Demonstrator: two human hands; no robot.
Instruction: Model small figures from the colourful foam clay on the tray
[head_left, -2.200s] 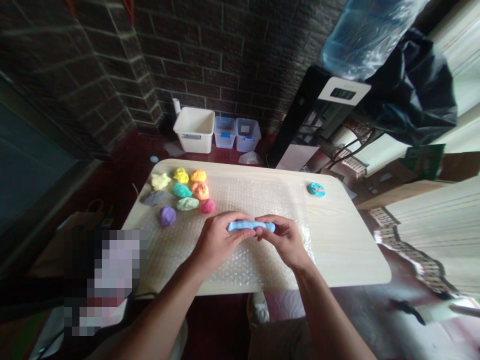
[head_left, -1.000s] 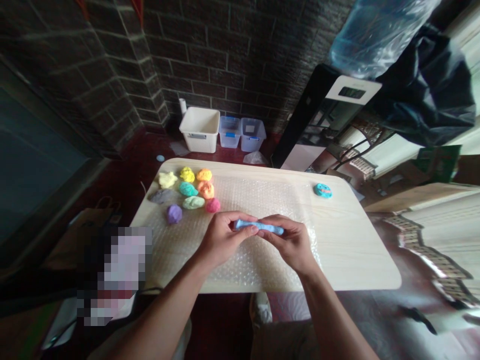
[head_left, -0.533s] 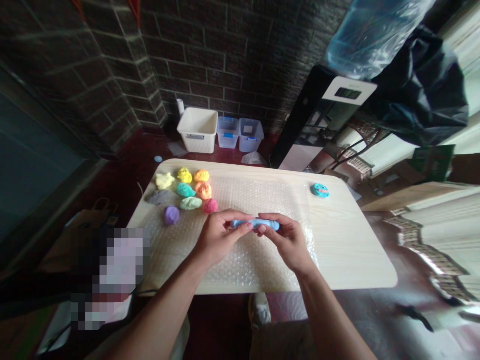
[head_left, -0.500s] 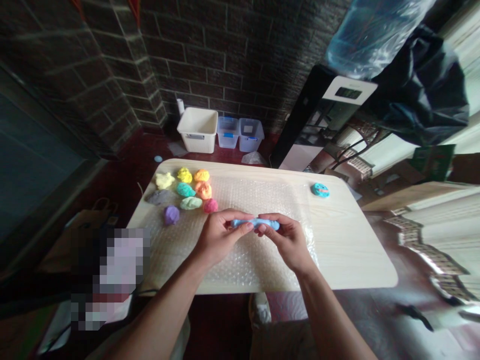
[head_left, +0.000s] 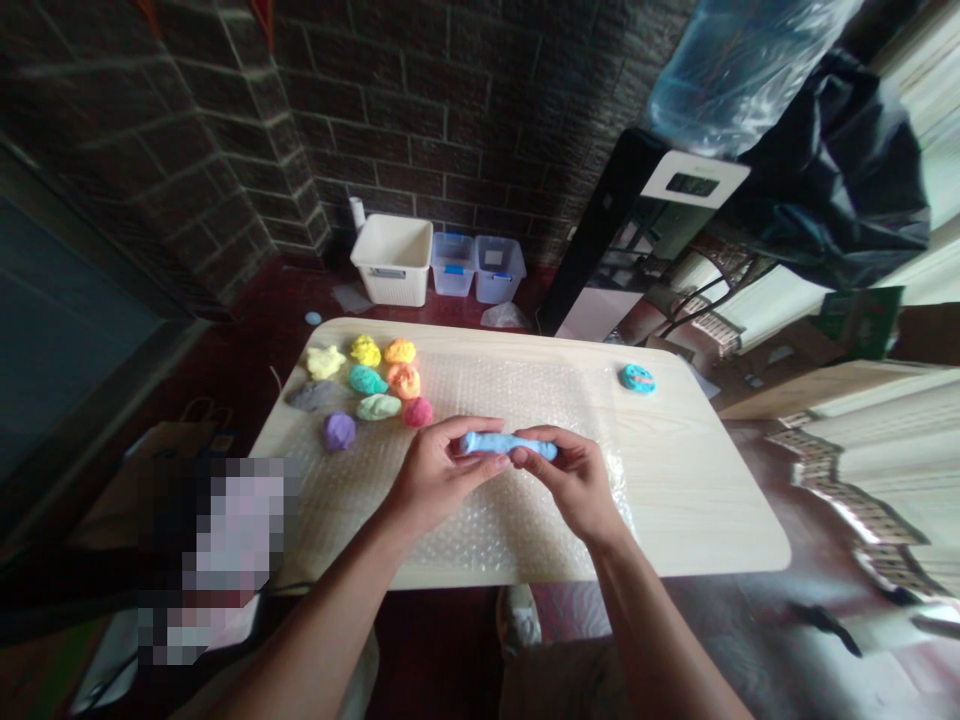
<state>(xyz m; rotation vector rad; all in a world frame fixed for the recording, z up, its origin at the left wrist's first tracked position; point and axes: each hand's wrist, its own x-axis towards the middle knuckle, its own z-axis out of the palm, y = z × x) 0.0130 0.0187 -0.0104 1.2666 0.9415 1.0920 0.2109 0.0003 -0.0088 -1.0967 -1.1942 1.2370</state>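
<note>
The soft roll (head_left: 489, 443) is light blue. There is a pale yellow lump (head_left: 325, 361), a bright yellow lump (head_left: 366, 351), a yellow-orange lump (head_left: 400, 351), a teal lump (head_left: 367, 380), an orange lump (head_left: 404, 380), a grey lump (head_left: 313, 396), a mint-green lump (head_left: 378, 407), a crimson lump (head_left: 417, 412) and a purple lump (head_left: 340, 431). The round disc (head_left: 638, 378) is turquoise and has a coral stripe. The table (head_left: 697, 470) is pale wood-coloured, with fine grain. The bubble wrap (head_left: 514, 390) shows a pattern of small dots.

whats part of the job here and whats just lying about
Likely in the job:
blue clay, in left hand and right hand
other clay lumps
bubble wrap
table

Likely just lying about:
white bin
clear tubs
black bag
water dispenser
</note>
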